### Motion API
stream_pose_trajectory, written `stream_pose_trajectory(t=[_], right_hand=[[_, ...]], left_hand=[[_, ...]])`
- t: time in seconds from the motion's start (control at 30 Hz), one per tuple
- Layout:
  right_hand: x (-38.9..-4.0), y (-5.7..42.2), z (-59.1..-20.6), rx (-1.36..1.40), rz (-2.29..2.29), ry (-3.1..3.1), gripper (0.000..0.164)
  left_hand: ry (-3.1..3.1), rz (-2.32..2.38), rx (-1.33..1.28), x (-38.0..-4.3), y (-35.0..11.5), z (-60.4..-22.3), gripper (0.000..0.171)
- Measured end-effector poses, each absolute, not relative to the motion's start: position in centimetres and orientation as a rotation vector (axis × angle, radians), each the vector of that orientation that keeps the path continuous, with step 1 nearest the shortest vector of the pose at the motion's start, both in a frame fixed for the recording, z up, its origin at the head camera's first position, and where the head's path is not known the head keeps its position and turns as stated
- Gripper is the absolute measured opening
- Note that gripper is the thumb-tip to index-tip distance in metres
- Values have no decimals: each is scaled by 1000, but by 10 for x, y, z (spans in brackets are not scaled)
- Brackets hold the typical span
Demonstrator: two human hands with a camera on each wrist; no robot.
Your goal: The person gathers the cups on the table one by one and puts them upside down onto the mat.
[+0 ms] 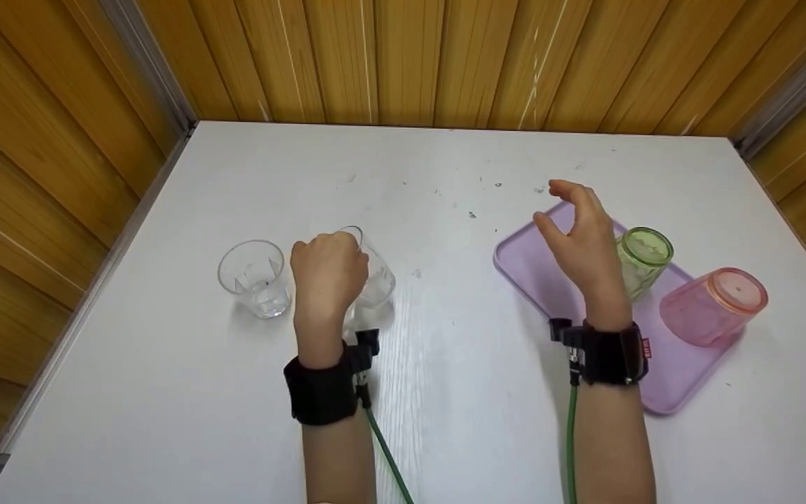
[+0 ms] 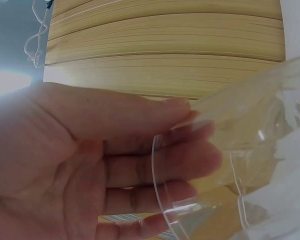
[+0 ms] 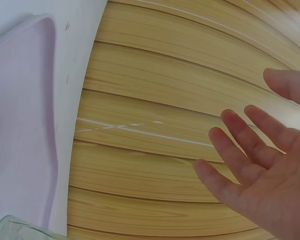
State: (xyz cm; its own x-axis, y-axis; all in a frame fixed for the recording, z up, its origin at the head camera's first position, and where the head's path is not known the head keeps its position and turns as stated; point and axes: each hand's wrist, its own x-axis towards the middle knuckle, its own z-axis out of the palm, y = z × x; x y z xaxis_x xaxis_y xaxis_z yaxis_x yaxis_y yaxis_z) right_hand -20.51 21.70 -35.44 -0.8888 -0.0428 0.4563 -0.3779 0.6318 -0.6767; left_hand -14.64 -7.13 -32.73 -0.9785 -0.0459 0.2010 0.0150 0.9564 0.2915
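My left hand [image 1: 329,269] pinches a clear glass [image 1: 377,283] near its rim, thumb on one side and fingers on the other. In the left wrist view, the fingers show through the glass wall [image 2: 260,165]. The head view has part of that glass hidden behind the hand. Left of it, a second clear glass [image 1: 256,280] stands with its mouth up. My right hand [image 1: 585,241] hovers over the purple tray [image 1: 525,259], holding nothing, its fingers spread and slightly bent. Beside it on the tray is a green glass [image 1: 644,259], partly hidden by the wrist.
A pink glass [image 1: 711,308] sits on the tray's right part, narrow end up like the green one. Wood-patterned walls [image 1: 403,63] border the white table [image 1: 445,371] at the back and sides. Green cables [image 1: 389,448] run from both wrist cameras.
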Motion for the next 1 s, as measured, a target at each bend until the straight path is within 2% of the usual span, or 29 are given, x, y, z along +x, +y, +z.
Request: stream_pose_trajectory(t=[0.3, 0.6, 1.0], right_hand=[[-206, 213, -356, 394, 1135, -2463, 42], [-205, 210, -357, 438, 1107, -2440, 41], [-204, 207, -357, 447, 1128, -2491, 42]], left_hand=[[-2873, -437, 23, -147, -69, -328, 23], [-2896, -426, 25, -148, -67, -326, 37], [-2885, -451, 25, -148, -66, -324, 36]])
